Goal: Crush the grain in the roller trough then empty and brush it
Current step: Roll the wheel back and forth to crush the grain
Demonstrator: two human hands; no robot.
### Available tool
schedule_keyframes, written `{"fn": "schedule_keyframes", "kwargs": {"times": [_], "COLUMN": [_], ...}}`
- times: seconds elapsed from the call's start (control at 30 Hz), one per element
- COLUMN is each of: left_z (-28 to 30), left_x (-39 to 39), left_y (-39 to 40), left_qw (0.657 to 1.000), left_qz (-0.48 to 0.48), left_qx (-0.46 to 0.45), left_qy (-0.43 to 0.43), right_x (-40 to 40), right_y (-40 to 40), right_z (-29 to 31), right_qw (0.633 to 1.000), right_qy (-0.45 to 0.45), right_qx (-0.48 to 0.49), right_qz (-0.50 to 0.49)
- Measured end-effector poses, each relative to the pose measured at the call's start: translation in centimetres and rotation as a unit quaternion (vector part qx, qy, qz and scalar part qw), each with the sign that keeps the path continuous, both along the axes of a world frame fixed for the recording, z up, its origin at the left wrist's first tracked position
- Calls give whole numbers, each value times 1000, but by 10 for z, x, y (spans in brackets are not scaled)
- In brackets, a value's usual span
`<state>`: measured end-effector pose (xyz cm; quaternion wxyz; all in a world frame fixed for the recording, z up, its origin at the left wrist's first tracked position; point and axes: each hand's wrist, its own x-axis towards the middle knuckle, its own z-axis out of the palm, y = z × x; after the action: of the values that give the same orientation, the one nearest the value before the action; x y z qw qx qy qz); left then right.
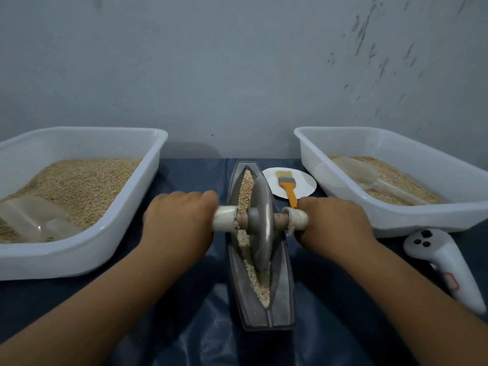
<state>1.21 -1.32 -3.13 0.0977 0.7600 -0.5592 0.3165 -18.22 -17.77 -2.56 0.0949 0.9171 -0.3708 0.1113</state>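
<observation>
Two forearms reach in from the bottom edge over the dark blue counter [158, 326]. The left hand [179, 220] curls round the one white handle [224, 218] on its side of the axle, and the right hand [335, 223] grips the matching handle [297, 219] on the other. Between them one grey roller disc [260, 223] stands upright in the single long metal trough [260, 310], which runs away from the camera and holds crushed grain [261, 289] near its close end and whole grain [246, 188] at its far end. Two white tubs flank it: the left tub [52, 262] and right tub [396, 223] each hold grain and one clear scoop. One orange-handled brush [287, 186] lies on one white plate [303, 180] behind the right hand. One white controller [446, 262] lies just before the right tub.
</observation>
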Motion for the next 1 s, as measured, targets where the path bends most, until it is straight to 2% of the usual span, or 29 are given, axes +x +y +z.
{"fn": "schedule_keyframes", "kwargs": {"times": [0.1, 0.27, 0.4, 0.63, 0.73, 0.9, 1.0], "left_z": [4, 8, 5, 2, 2, -7, -12], "left_x": [20, 44, 35, -11, -16, 1, 23], "left_y": [-31, -64, -51, 14, 27, 6, -21], "left_qw": [999, 997, 997, 1000, 1000, 1000, 998], "left_qz": [32, 53, 48, -14, -9, -2, 41], "left_qx": [30, 58, 56, -1, 6, -1, 20], "left_qy": [-12, 25, 19, 19, 24, 23, 33], "right_x": [24, 52, 42, -15, -26, -5, 27], "right_y": [-28, -53, -44, 15, 27, 12, -18], "right_z": [-8, -4, -4, 3, 12, 11, 9], "right_qw": [999, 998, 999, 999, 998, 999, 999], "right_qy": [-18, -37, -28, -3, 13, 24, 20], "right_qx": [36, 44, 35, -41, -55, -34, -29], "right_qz": [-14, -19, -8, 25, 30, 3, 1]}}
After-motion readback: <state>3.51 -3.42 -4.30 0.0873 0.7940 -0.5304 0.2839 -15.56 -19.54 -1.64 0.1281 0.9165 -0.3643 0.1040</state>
